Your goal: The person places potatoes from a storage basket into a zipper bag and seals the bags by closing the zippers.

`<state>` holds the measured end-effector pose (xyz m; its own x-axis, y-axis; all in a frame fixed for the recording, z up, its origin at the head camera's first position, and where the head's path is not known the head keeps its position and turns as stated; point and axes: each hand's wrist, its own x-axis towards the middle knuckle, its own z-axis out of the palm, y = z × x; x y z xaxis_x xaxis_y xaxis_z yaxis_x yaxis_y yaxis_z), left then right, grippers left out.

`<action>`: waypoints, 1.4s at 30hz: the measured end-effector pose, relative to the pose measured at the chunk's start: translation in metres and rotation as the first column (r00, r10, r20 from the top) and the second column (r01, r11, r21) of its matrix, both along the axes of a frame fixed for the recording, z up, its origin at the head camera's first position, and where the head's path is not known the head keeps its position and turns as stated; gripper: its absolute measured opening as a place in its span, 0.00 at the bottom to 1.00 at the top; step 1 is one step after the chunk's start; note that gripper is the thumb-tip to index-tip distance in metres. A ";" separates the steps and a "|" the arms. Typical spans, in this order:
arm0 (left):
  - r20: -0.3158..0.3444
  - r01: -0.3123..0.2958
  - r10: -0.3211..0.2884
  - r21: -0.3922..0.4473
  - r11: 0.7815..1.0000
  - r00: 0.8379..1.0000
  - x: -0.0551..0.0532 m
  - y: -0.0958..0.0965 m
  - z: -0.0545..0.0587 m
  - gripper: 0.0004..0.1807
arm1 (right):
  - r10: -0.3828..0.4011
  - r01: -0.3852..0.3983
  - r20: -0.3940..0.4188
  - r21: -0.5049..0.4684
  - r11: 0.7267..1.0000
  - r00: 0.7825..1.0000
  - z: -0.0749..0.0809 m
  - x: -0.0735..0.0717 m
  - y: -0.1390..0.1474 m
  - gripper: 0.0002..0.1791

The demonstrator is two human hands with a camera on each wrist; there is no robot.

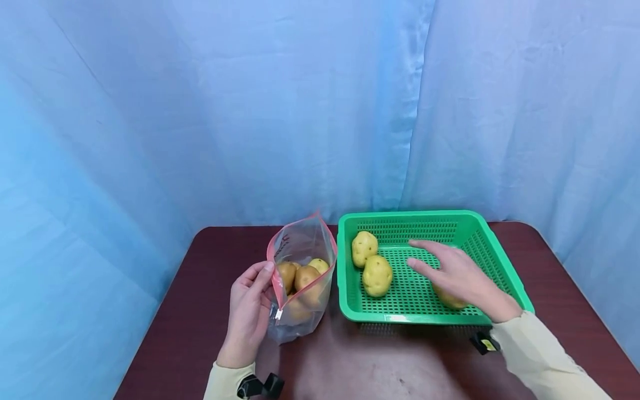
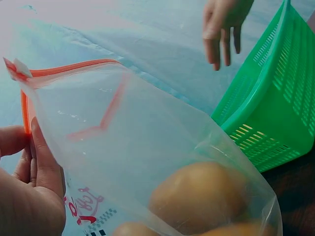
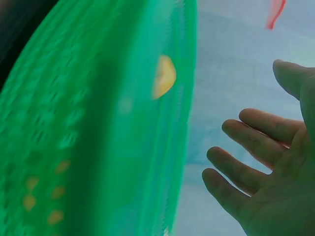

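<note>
My left hand (image 1: 250,308) pinches the red-edged rim of a clear zip bag (image 1: 300,319) between thumb and fingers. The bag stands with its mouth spread, and several potatoes (image 1: 306,276) lie inside it. In the left wrist view, a blurred potato (image 2: 197,196) shows through the plastic. My right hand (image 1: 457,275) hovers over the right part of a green basket (image 1: 410,318), fingers extended and holding nothing. Beneath it sits a potato (image 1: 450,300), partly covered by the hand. Two more potatoes (image 1: 377,276) rest at the basket's left side.
Both containers stand side by side on a dark red-brown table (image 1: 200,322), the bag left of the basket. A light blue curtain (image 1: 300,111) hangs behind the table. The basket's raised rim (image 1: 505,258) surrounds its potatoes.
</note>
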<state>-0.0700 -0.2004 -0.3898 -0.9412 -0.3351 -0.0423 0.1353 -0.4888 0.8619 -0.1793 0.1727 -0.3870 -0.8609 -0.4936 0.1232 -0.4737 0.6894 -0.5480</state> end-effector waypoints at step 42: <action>-0.002 -0.041 0.041 0.045 0.998 0.999 0.006 0.000 -0.002 0.05 | 0.100 -0.108 0.223 0.023 0.994 0.970 -0.047 -0.018 0.063 0.53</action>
<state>-0.0640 -0.2009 -0.3918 -0.9270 -0.3709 -0.0557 0.1579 -0.5207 0.8390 -0.1972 0.2357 -0.4338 -0.8083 -0.5828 -0.0836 -0.4136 0.6631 -0.6238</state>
